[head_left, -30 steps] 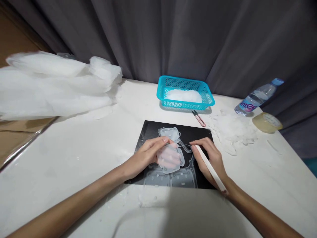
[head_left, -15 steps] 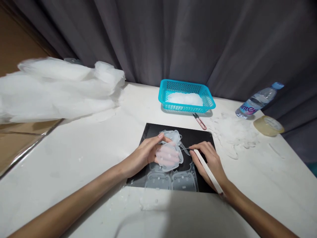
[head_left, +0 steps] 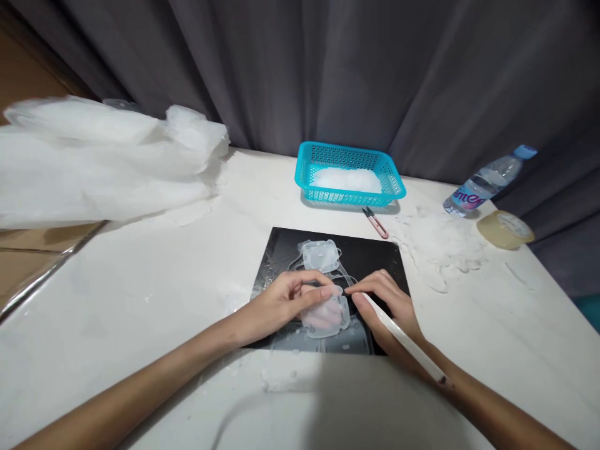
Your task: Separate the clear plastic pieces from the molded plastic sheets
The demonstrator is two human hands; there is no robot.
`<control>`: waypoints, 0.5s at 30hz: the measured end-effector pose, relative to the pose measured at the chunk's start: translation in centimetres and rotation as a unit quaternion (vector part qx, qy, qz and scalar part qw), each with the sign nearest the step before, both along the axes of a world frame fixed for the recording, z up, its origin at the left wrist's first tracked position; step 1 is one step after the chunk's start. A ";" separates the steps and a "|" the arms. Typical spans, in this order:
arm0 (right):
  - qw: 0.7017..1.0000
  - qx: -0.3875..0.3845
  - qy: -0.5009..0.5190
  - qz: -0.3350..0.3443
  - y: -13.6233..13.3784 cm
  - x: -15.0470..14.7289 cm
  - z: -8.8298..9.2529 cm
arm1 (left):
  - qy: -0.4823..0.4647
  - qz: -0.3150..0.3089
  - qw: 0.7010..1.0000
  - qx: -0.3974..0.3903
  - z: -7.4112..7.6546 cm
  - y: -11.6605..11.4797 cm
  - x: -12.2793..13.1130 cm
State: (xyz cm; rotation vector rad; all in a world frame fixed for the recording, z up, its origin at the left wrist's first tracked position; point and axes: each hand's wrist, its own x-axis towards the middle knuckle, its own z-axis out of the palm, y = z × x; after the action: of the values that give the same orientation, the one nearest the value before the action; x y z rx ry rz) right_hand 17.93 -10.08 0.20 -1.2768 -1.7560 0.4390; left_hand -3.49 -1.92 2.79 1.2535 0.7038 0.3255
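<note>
My left hand [head_left: 281, 299] is closed on a translucent, rounded plastic-looking piece [head_left: 325, 319], thumb on top and fingers showing through from beneath. My right hand [head_left: 391, 303] grips a slim tool with a white handle [head_left: 403, 340], its tip end close to the right edge of that piece; the tip itself is hard to make out. Both hands are over a black board [head_left: 370, 255]. On its far part lies a similar translucent piece [head_left: 321, 256] with thin loops of trim around it. Beneath my hands, more translucent molded sheet [head_left: 349, 342] covers the board's near part.
Beyond the board stands a turquoise basket [head_left: 349, 200] with white pieces inside. Pink-handled thread snips [head_left: 375, 224] lie before it. To the right are translucent scraps [head_left: 434, 244], a water bottle [head_left: 487, 181] and a tape roll [head_left: 505, 229]. White plastic wrapping [head_left: 107, 165] is heaped at left.
My left hand has brought the held piece slightly nearer to me, and its thumb now rests on top. The far piece is more exposed. My right hand remains close by with the tool.
</note>
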 end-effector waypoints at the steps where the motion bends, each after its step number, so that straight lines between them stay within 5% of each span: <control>1: 1.000 -0.011 0.001 0.003 0.0 0.0 0.0 | -0.001 -0.002 1.000 -0.006 0.0 -0.1 0.1; 10: 0.995 -0.096 0.027 0.015 0.2 0.1 0.0 | 0.055 -0.034 0.997 0.048 -0.3 -0.3 0.3; 15: 0.995 -0.091 0.038 0.011 0.4 0.3 -0.4 | 0.046 -0.042 0.998 0.010 -0.8 -0.2 0.2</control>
State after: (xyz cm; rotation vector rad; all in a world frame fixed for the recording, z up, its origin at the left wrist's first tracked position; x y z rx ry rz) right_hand 18.19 -9.73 -0.20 -1.3496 -1.6990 0.6642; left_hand -3.24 -2.10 2.00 1.3193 0.7253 0.2083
